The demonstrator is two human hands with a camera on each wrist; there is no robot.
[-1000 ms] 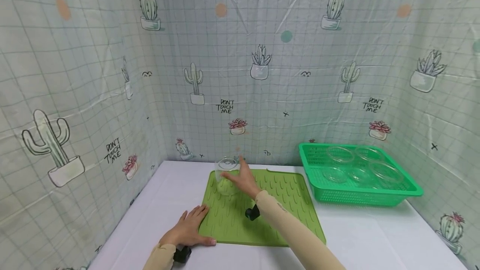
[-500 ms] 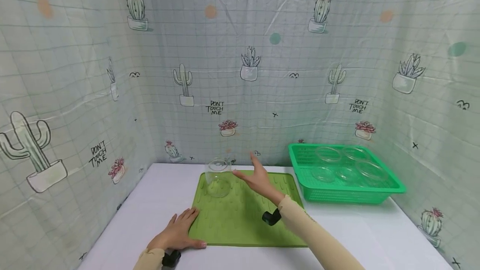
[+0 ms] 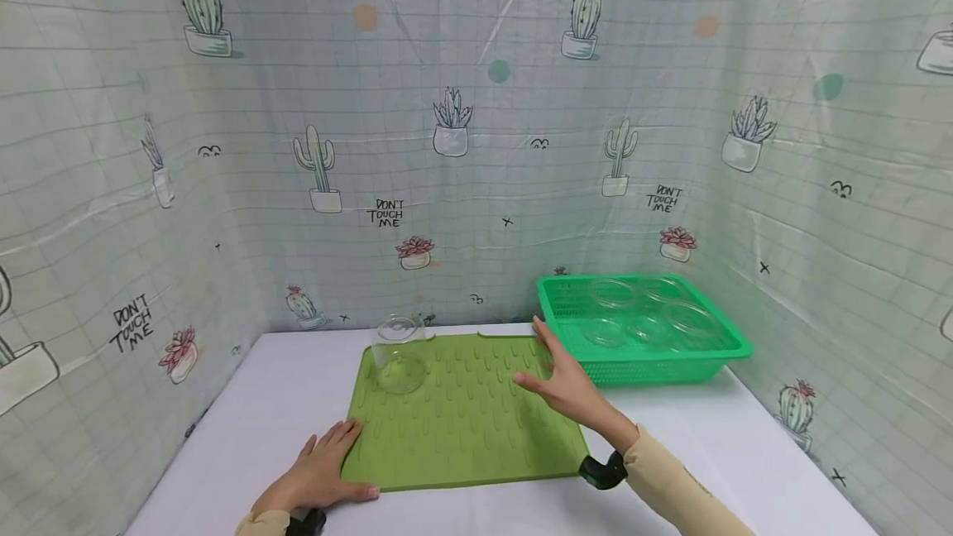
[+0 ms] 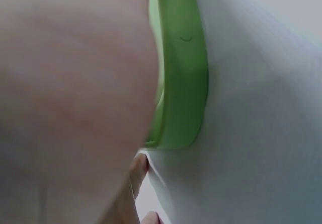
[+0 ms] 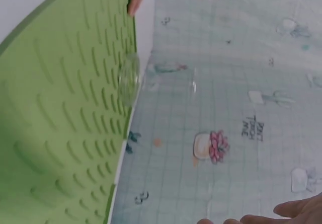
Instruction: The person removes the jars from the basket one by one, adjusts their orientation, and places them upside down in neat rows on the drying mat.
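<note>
Hovering over the right of the mat (image 3: 462, 428), the right hand (image 3: 562, 383) is spread wide, empty; the left hand (image 3: 316, 470), fingers extended, touches its near-left corner; a clear cup (image 3: 400, 358) stands near the far-left.

Ridged green mat (image 3: 462, 424) is lying flat, left hand (image 3: 318, 470) touching its near-left corner, right hand (image 3: 564, 385) hovering toward its right side; clear glass (image 3: 399, 356) is standing near its far-left corner.
</note>
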